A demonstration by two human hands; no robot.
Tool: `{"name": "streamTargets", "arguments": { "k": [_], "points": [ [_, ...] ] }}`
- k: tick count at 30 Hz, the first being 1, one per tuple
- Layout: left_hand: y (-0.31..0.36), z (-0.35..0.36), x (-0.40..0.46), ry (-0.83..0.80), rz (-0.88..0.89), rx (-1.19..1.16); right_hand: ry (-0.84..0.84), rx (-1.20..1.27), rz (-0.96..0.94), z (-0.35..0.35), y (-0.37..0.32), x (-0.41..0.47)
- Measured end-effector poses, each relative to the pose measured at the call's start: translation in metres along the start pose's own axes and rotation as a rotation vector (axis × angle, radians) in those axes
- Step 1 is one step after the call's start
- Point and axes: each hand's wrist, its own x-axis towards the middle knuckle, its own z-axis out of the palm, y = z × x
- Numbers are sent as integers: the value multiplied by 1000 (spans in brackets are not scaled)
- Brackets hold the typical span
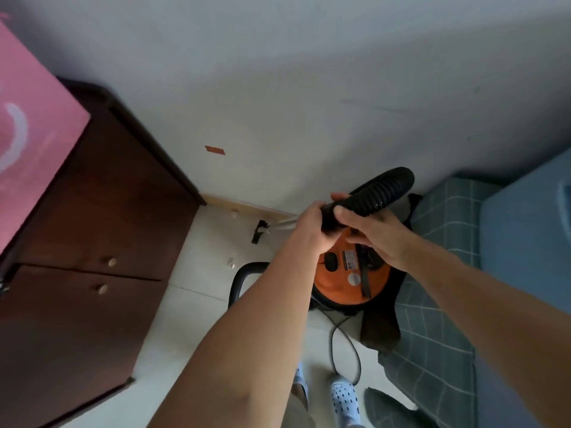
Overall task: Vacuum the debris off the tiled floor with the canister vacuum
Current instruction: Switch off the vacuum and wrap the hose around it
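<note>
An orange and black canister vacuum [343,282] stands on the pale tiled floor [204,291] near the wall. My left hand [309,230] grips the black hose handle where the metal wand [285,225] starts. My right hand [375,237] holds the black ribbed hose [380,191] just behind it. The wand slants down to a black floor nozzle [259,231] by the skirting board. Two small pale bits of debris [234,213] [230,262] lie on the tiles near the nozzle.
A dark brown cabinet [92,242] with round knobs stands at the left under a pink surface [27,125]. A bed with checked grey-green bedding [438,304] fills the right. The power cord [346,350] loops on the floor near my slippered feet [343,400].
</note>
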Motion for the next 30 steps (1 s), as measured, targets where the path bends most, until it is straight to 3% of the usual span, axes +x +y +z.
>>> {"name": "streamTargets", "arguments": {
  "k": [6, 12, 16, 22, 30],
  "points": [
    [0, 39, 21, -54, 4, 283, 289, 71, -67, -34, -13, 15],
    [-14, 70, 41, -143, 8, 283, 422, 156, -85, -62, -16, 21],
    [-23, 77, 48, -98, 17, 283, 480, 263, -35, -66, -11, 22],
    [-27, 71, 48, 31, 29, 272, 449, 299, -25, -64, -10, 16],
    [-13, 29, 48, 65, 65, 110, 301, 238, -23, -31, -11, 23]
  ]
}}
